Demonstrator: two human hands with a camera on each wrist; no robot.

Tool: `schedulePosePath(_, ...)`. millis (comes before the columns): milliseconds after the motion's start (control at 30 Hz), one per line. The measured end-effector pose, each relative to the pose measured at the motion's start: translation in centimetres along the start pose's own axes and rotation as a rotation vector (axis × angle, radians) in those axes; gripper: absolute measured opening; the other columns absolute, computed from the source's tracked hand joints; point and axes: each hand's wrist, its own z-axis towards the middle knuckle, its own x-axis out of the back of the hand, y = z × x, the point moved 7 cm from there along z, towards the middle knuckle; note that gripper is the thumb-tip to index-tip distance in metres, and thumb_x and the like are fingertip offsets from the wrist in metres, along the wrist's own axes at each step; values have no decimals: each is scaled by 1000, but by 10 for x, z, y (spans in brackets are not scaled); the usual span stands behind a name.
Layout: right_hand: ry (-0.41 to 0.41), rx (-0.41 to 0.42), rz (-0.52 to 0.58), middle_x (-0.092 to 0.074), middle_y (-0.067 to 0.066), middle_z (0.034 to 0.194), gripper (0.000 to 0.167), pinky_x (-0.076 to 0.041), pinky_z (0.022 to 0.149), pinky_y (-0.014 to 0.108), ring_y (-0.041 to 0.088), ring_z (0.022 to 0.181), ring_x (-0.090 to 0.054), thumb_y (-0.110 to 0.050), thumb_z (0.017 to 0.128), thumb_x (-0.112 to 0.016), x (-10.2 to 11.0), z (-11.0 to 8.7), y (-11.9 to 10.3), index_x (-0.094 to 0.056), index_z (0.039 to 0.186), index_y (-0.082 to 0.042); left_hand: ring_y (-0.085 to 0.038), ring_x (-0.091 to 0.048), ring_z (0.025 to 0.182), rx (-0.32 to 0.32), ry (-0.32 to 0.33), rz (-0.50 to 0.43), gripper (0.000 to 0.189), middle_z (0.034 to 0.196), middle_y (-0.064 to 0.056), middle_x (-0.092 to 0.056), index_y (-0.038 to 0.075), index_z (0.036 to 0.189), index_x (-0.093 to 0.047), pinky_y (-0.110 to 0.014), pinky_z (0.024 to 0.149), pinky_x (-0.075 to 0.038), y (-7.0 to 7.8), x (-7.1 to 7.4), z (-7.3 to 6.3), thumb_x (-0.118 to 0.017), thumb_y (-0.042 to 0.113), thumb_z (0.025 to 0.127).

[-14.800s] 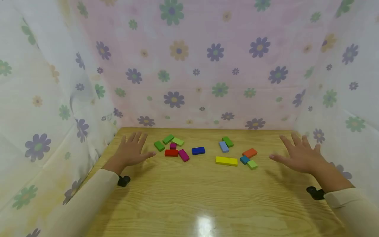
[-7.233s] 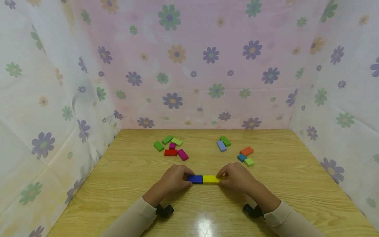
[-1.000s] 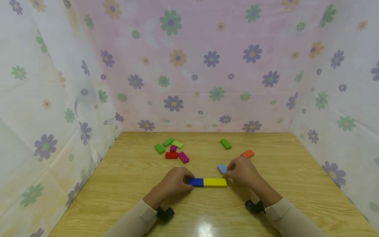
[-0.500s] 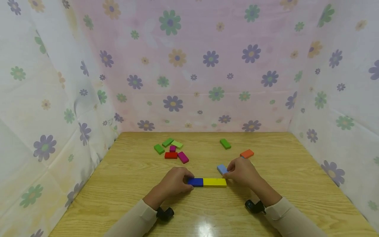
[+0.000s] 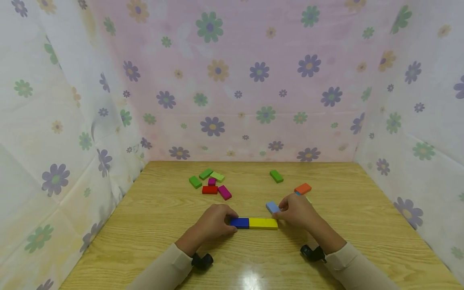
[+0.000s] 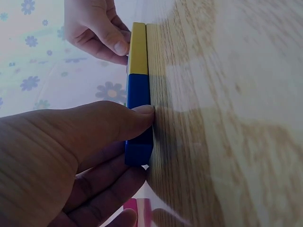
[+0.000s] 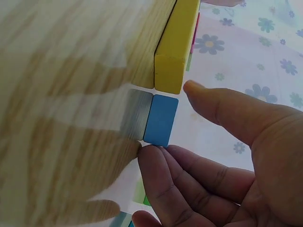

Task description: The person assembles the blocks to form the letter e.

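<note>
My left hand grips the left end of a dark blue block, thumb along its near side. A longer yellow block lies end to end with it, forming a straight row on the table. Just behind the yellow block's right end, my right hand holds a light blue block that lies at a slant. In the right wrist view, fingertips touch one side of the light blue block; the thumb is near the yellow block's end.
Farther left lie a red block, magenta blocks and several green ones. A green block sits at the back right. Near an orange block, other blocks are partly hidden by my right hand. Flowered cloth hangs around the wooden table.
Both hands were spread and apart from the blocks at first. The dark blue and yellow blocks were brought forward and joined, then the light blue one came forward. Over the last second, almost nothing moved.
</note>
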Motion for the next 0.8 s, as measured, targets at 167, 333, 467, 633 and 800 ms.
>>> schedulePosePath(167,-35,3,0,-77,3,97,56,-60,78,42,20,90,-71,-37,78,-91,0,-1,-2,-75,121,-5,-10,-64,105,1,-6,-3,38,110,10,-75,19,117,-80,-39,98,-54,0,0,0,-89,32,82)
schedulePosePath(333,-65,20,12,-77,4,100,50,-60,80,43,20,93,-71,-33,78,-91,1,-3,-5,-76,122,-12,-11,-65,106,9,-3,6,37,111,10,-75,20,117,-80,-40,99,-54,0,0,0,-88,33,83)
schedulePosePath(467,-68,27,-1,-77,3,104,39,-59,80,41,18,95,-70,-31,79,-91,1,-3,-8,-80,112,-13,-11,-65,107,11,2,10,37,112,10,-75,20,117,-80,-40,99,-54,-1,0,0,-88,33,83)
schedulePosePath(633,-70,14,-2,-78,2,106,36,-59,81,41,18,96,-71,-28,80,-90,0,-4,-8,-81,110,-10,-10,-65,105,6,7,15,37,111,11,-75,20,117,-80,-39,98,-54,-1,1,0,-88,33,83)
schedulePosePath(800,-68,11,-10,-79,2,105,35,-60,82,41,19,98,-71,-28,79,-91,-2,-4,-7,-82,108,-10,-10,-64,104,5,4,19,37,110,11,-75,21,116,-80,-39,97,-54,-1,0,0,-88,34,83)
